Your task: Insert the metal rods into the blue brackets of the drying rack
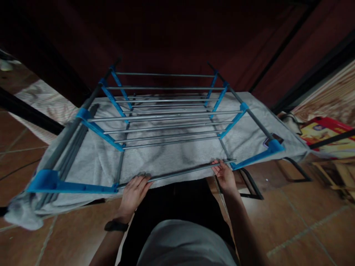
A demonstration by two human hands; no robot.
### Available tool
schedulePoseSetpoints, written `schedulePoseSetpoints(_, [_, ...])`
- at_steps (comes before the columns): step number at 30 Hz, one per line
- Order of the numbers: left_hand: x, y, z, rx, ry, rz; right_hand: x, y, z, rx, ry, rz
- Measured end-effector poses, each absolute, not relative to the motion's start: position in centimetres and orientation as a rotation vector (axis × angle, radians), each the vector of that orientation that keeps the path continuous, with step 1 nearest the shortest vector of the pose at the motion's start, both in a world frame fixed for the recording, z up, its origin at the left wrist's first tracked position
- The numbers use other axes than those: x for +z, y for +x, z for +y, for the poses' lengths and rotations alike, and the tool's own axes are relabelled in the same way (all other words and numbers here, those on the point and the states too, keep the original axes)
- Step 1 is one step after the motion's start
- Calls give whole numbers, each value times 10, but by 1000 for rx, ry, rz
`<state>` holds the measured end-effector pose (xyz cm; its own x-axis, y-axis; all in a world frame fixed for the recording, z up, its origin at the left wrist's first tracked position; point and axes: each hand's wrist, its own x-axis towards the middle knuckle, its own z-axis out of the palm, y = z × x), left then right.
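Observation:
A thin grey metal rod [180,172] runs across the near side of a rack frame with blue plastic brackets [88,187]. My left hand [135,190] is closed over the rod's left part, beside the near left bracket. Close to its other end, my right hand [224,175] grips the rod between thumb and fingers. That right end reaches just above the tip of the near right bracket [256,155]; whether it sits in the bracket I cannot tell. Several more rods [166,117] span the other brackets, which are joined to thicker grey tubes [66,138].
A grey cloth [177,153] covers the surface under the frame. Loose grey tubes [73,151] lie on its left side, and a phone [273,139] is by the right bracket. To the right are a red and yellow package [324,131] and a wooden stool or crate [337,173].

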<state>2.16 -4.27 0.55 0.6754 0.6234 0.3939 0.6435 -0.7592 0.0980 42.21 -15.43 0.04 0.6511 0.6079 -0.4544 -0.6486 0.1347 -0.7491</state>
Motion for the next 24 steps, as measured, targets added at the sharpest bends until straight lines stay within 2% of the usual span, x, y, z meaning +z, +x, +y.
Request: schedulePoseSetpoints(24, [-8, 1, -57, -734, -2855, -930, 5, 403, -159, 929, -1076, 153])
